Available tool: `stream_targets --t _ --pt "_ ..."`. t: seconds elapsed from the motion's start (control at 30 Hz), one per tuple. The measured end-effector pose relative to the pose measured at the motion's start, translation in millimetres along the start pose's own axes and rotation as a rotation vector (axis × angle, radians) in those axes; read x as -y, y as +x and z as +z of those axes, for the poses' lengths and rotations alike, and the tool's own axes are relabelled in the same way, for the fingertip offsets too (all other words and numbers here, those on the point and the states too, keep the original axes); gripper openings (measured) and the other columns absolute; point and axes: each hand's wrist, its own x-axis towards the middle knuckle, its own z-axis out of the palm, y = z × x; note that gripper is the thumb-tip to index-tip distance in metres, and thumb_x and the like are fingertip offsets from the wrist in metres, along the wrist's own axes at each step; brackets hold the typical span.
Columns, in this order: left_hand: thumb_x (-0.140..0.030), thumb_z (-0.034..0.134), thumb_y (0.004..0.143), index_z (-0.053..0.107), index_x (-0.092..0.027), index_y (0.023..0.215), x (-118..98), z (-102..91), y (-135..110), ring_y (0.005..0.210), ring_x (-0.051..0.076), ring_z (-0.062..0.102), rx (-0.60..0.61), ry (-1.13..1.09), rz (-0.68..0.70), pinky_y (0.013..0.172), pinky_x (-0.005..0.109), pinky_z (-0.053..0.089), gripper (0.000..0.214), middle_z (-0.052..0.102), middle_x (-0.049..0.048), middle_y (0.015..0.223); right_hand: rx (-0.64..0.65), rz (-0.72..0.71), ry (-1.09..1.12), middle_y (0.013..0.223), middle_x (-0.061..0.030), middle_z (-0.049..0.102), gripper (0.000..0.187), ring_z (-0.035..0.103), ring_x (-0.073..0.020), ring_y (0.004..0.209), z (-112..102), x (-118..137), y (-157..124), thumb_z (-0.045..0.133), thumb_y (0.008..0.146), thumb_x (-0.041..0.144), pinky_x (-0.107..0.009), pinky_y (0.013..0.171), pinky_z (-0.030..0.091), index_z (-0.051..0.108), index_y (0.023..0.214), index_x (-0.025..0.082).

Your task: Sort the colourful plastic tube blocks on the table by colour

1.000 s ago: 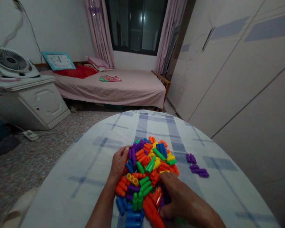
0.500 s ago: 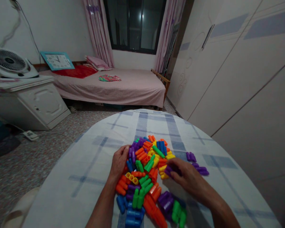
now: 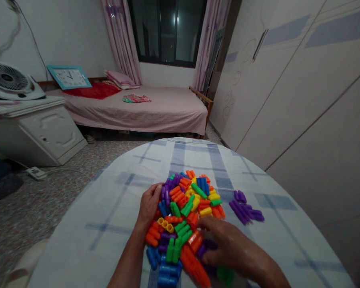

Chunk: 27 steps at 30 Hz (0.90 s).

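Observation:
A heap of plastic tube-shaped building blocks (image 3: pixel 183 208) in orange, green, yellow, blue and purple lies in front of me. My left hand (image 3: pixel 149 204) rests along the heap's left edge, beside some purple blocks (image 3: pixel 166 194); it cups the side without lifting anything, its fingertips partly hidden. Over the near right part of the heap, my right hand (image 3: pixel 225 242) reaches with thumb and fingers apart. Beneath it a purple block (image 3: pixel 201 251) shows partly, and a green block (image 3: pixel 225 275) is blurred below. Apart from the heap, to the right, several purple blocks (image 3: pixel 246 212) form a small group.
The round table has a white and blue checked cloth (image 3: pixel 114 208). Beyond it stand a bed (image 3: pixel 168 108) with a pink sheet and, at left, a white cabinet (image 3: pixel 54 136) carrying a fan (image 3: pixel 9 80). A wardrobe (image 3: pixel 303 132) lines the right side.
The purple block from my right hand now lies with the purple group on the right. That hand has come back nearer to me, over the heap's near right part. The left hand stays put.

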Motion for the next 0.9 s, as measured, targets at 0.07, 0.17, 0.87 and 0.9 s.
stream_targets --t 0.07,0.17,0.87,0.9 --pt "-0.043 0.044 0.084 0.066 -0.013 0.105 -0.2 0.0 0.2 0.093 0.019 0.060 0.004 -0.003 0.001 0.083 0.026 0.044 0.042 0.069 0.0047 0.098 0.041 0.007 -0.012 0.092 0.0016 0.063 0.034 0.055 -0.0151 0.079 10.3 6.9 3.7 0.064 0.059 0.023 -0.022 0.063 0.035 0.056 0.092 0.023" --pt "-0.043 0.045 0.083 0.066 -0.013 0.104 -0.7 0.0 0.3 0.089 0.019 0.060 0.005 -0.005 -0.003 0.081 0.027 0.045 0.043 0.069 0.0052 0.096 0.085 0.007 0.020 0.090 0.0018 0.062 0.031 0.054 -0.0135 0.077 14.7 6.9 5.9 0.060 0.060 0.019 -0.021 0.061 0.033 0.055 0.091 0.022" --pt "-0.044 0.046 0.082 0.067 -0.014 0.097 0.0 0.1 0.3 0.095 0.020 0.060 -0.008 -0.012 0.008 0.086 0.028 0.044 0.040 0.069 0.0054 0.097 -0.333 0.163 -0.109 0.110 -0.0077 0.059 0.038 0.056 -0.0219 0.096 -38.2 -47.5 -7.7 0.051 0.075 0.028 -0.035 0.085 0.043 0.056 0.112 0.022" --pt "-0.044 0.046 0.082 0.067 -0.014 0.097 0.8 0.2 0.4 0.095 0.020 0.060 -0.006 -0.011 0.009 0.086 0.028 0.044 0.040 0.069 0.0052 0.097 -0.243 0.125 -0.045 0.108 -0.0055 0.060 0.038 0.057 -0.0202 0.094 -35.7 -39.5 -9.1 0.052 0.075 0.027 -0.032 0.082 0.044 0.056 0.112 0.024"
